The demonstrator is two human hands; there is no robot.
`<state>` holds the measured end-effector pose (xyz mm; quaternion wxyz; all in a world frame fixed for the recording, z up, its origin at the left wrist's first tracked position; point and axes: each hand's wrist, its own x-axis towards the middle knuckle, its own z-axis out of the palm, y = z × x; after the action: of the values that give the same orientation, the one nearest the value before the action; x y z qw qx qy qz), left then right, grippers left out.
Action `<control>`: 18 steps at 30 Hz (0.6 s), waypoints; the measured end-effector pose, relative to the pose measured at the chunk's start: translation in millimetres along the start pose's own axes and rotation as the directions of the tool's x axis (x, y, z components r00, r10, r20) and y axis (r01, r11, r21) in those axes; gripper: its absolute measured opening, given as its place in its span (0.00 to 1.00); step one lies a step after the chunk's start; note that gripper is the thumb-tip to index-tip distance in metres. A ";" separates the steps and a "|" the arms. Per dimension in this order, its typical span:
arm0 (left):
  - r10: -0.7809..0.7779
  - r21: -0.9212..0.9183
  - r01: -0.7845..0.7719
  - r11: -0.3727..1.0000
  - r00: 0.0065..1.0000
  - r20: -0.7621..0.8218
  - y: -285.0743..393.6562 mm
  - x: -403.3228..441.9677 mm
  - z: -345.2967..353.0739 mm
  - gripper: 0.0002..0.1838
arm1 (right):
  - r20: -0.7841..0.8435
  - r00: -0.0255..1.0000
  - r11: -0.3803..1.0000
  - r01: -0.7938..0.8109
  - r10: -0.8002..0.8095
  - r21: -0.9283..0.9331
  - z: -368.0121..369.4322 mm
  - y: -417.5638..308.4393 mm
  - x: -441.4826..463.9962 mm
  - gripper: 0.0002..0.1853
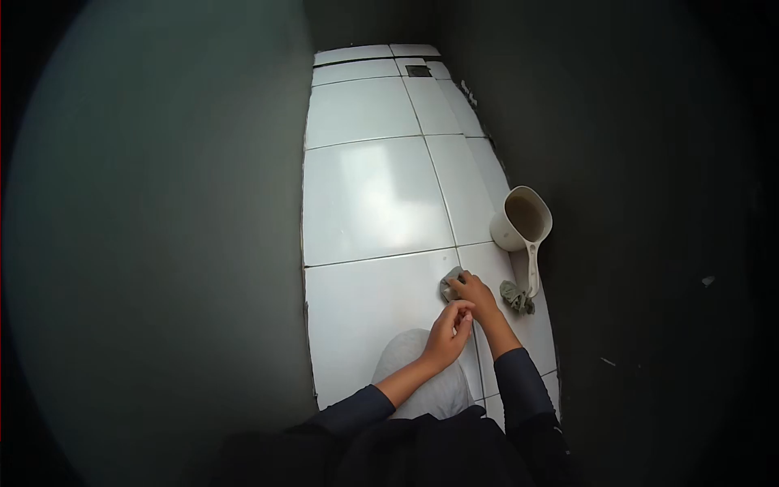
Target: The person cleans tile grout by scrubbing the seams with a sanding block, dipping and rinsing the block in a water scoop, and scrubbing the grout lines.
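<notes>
My right hand (476, 295) is closed over a small grey cloth (449, 281), pressed against the white floor tile. Part of the cloth is hidden under the fingers. Just below it, my left hand (449, 334) is held near the right wrist, its fingers curled in and nothing visible in them. To the right of my right hand lies a crumpled grey-green rag (517, 298). Its top edge is beside the handle of a white water dipper (510, 235), which stands upright with murky brownish liquid inside.
White floor tiles (369, 199) run ahead in a narrow strip between a dark wall (178, 227) on the left and another dark wall (649, 243) on the right. A small dark drain (418, 71) is at the far end. My grey-clad knee (414, 381) is below the hands.
</notes>
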<state>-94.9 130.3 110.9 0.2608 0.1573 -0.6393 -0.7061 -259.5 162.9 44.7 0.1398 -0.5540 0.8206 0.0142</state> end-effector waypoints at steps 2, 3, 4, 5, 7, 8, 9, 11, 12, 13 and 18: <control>-0.006 0.000 0.006 1.000 1.000 -0.021 -4.6 -2.1 2.8 0.11 | -0.204 0.974 0.966 -0.043 0.097 0.255 9.6 -1.7 -14.6 0.24; 0.003 0.000 -0.003 1.000 0.999 -0.032 -6.3 -0.4 5.2 0.11 | -0.205 0.974 0.967 -0.048 0.101 0.251 13.3 -2.6 -20.2 0.24; 0.004 -0.006 -0.004 1.000 1.000 -0.019 -3.9 -0.3 4.7 0.11 | -0.264 0.942 0.893 -0.074 0.209 0.444 14.4 -7.6 -27.9 0.25; 0.017 0.017 -0.016 1.000 1.000 -0.022 -1.5 -1.3 3.5 0.11 | -0.301 0.895 0.783 -0.080 0.328 0.617 13.6 -11.5 -34.8 0.27; 0.032 0.024 -0.032 0.999 0.999 -0.002 1.5 -2.4 4.5 0.12 | -0.280 0.839 0.661 -0.120 0.466 0.740 20.9 -10.3 -39.1 0.28; 0.085 0.075 -0.084 0.994 0.996 -0.005 -0.1 -2.1 4.2 0.11 | -0.249 0.788 0.488 -0.074 0.563 0.870 27.9 -6.5 -39.3 0.27; 0.140 0.127 -0.137 0.982 0.990 -0.010 -1.1 -1.6 3.1 0.11 | -0.198 0.739 0.297 -0.003 0.644 0.955 34.2 -2.6 -40.7 0.26; 0.149 0.127 -0.148 0.981 0.989 -0.003 -3.6 -1.1 2.1 0.11 | -0.205 0.706 0.268 0.023 0.678 0.963 23.8 -1.5 -50.7 0.26; 0.111 0.098 -0.109 0.989 0.994 -0.015 -4.9 -1.0 1.3 0.11 | -0.245 0.721 0.285 0.068 0.649 0.956 17.5 1.0 -55.6 0.26; 0.070 0.069 -0.068 0.995 0.997 -0.025 -5.2 -2.0 0.9 0.12 | -0.283 0.733 0.299 0.114 0.618 0.948 7.3 1.4 -62.2 0.26; 0.037 0.050 -0.033 0.998 0.996 -0.085 -3.4 -0.4 -0.2 0.11 | -0.390 0.725 0.580 -0.017 0.568 0.814 -105.4 7.3 -112.8 0.22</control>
<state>-95.0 130.5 107.5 0.2964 0.1823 -0.6471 -0.6784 -249.6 249.0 172.6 0.0796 -0.2585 0.8281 -0.4910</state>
